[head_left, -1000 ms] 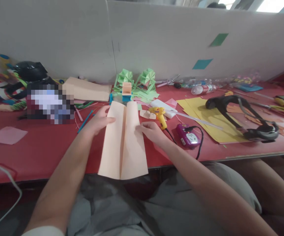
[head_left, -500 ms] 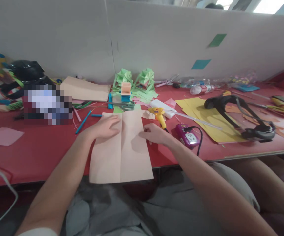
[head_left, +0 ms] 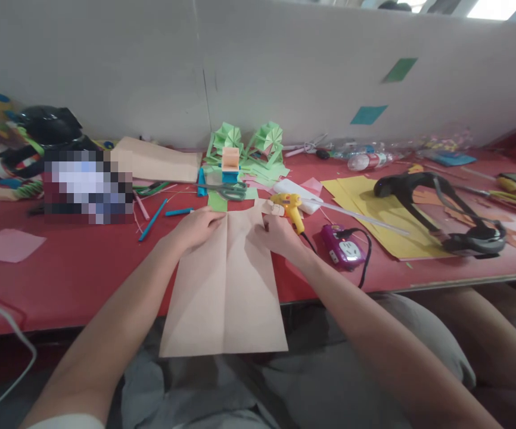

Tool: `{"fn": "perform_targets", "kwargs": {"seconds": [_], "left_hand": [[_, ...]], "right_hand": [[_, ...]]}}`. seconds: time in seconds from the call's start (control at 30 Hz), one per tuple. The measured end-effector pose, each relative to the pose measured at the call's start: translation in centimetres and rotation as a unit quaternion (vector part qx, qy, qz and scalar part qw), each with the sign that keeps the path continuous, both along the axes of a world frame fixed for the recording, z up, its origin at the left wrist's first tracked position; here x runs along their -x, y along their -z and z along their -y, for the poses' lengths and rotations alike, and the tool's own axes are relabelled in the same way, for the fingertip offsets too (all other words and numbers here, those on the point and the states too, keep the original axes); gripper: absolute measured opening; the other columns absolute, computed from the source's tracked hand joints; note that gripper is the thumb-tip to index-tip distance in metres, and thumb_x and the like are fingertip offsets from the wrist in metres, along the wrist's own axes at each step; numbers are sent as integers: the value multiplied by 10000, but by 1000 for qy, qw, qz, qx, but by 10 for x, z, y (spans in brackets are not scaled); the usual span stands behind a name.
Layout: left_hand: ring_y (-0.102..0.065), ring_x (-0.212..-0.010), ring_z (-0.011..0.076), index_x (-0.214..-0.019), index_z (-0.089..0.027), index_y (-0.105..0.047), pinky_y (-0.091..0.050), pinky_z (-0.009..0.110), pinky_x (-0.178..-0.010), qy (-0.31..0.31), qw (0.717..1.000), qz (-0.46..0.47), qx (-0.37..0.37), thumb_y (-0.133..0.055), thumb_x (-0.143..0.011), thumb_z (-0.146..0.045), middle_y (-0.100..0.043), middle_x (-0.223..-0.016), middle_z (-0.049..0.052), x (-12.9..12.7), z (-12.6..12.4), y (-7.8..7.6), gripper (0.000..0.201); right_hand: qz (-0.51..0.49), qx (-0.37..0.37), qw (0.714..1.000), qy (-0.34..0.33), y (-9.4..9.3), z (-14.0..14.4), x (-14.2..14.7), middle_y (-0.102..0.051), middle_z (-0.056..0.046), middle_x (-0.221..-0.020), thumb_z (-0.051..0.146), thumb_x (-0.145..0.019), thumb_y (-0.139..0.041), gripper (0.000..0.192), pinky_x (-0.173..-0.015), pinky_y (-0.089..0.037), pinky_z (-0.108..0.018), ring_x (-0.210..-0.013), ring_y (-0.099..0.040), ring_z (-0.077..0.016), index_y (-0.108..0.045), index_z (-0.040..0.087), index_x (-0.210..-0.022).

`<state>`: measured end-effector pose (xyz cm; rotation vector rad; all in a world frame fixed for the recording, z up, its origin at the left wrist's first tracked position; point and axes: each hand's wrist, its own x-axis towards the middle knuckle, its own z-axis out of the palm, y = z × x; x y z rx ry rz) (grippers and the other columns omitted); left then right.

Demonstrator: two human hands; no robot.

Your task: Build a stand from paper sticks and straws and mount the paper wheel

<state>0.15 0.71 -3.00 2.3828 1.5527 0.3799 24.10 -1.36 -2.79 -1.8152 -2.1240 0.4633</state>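
A peach sheet of paper with a lengthwise centre crease lies before me, its near end hanging past the table edge. My left hand is at its upper left corner, fingers curled over the edge and partly hidden. At the upper right edge, my right hand pinches the paper between thumb and bent fingers. The far edge bows between the two hands. Just beyond my right hand is a yellow glue gun. Grey-green scissors lie past the sheet, in front of a small orange and blue paper box.
Two green folded-paper pieces stand against the wall. A purple power socket, yellow sheets and a black head strap lie at right. Blue paper sticks and a pink sheet lie on the red table at left.
The peach sheet has slid towards me, more of it over the table edge. My left hand's fingers, spread on the sheet before, have drawn together at its corner. My right hand still grips the edge.
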Motion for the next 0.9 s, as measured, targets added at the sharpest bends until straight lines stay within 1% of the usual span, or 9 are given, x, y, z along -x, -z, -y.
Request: {"fn": "perform_targets", "kwargs": {"seconds": [0.1, 0.17, 0.27, 0.43, 0.63, 0.83, 0.9], "left_hand": [[-645, -1022, 300, -1381, -258, -618, -484, 392, -885, -10, 999, -37, 5, -367, -978, -344, -658, -1119, 123, -3, 2, -3, 482], [-653, -995, 303, -1413, -277, -588, -489, 387, -846, -21, 997, -69, 4, -339, -983, -339, -651, -1127, 122, -5, 3, -4, 500], [-663, -959, 303, -1442, -303, -554, -492, 383, -806, -34, 993, -115, -1, -311, -986, -318, -640, -1144, 118, -8, 5, -4, 518], [-668, -940, 316, -1442, -283, -554, -494, 402, -803, -32, 990, -137, -8, -296, -985, -299, -640, -1143, 133, -10, 6, -5, 525], [-663, -972, 346, -1436, -274, -558, -498, 436, -825, -38, 990, -134, 1, -312, -978, -302, -634, -1189, 150, -11, 6, -5, 521], [-663, -1004, 321, -1446, -306, -544, -503, 409, -844, -47, 988, -148, 0, -327, -984, -310, -631, -1224, 124, -12, 6, -5, 511], [-661, -1007, 325, -1444, -307, -547, -505, 414, -839, -49, 988, -150, -3, -317, -990, -314, -627, -1223, 126, -13, 8, -6, 509]], "right_hand": [[28, 8, 1000, 6, -3, 0, 2, -659, -94, -706, 312, -969, -395, 379, -571, -319, -292, -632, -573, -179, -620, 167, -700], [44, 13, 999, 9, -6, 0, 4, -692, -123, -758, 312, -989, -362, 418, -589, -335, -299, -689, -622, -206, -654, 155, -734], [66, 28, 997, 21, -10, 2, 7, -721, -155, -833, 290, -979, -381, 390, -613, -369, -303, -766, -669, -245, -694, 141, -800], [113, 42, 992, 36, -14, 9, 10, -736, -173, -949, 319, -963, -423, 343, -665, -434, -318, -895, -696, -293, -712, 136, -939], [131, 34, 990, 29, -12, 10, 11, -742, -172, -942, 286, -961, -404, 349, -675, -442, -314, -898, -704, -289, -714, 129, -939], [131, 30, 991, 23, -9, 9, 10, -742, -164, -954, 261, -938, -436, 303, -669, -431, -299, -898, -702, -280, -714, 142, -916], [122, 27, 992, 26, -8, 9, 8, -739, -158, -940, 295, -945, -436, 312, -649, -415, -294, -877, -694, -270, -707, 152, -887]]}}
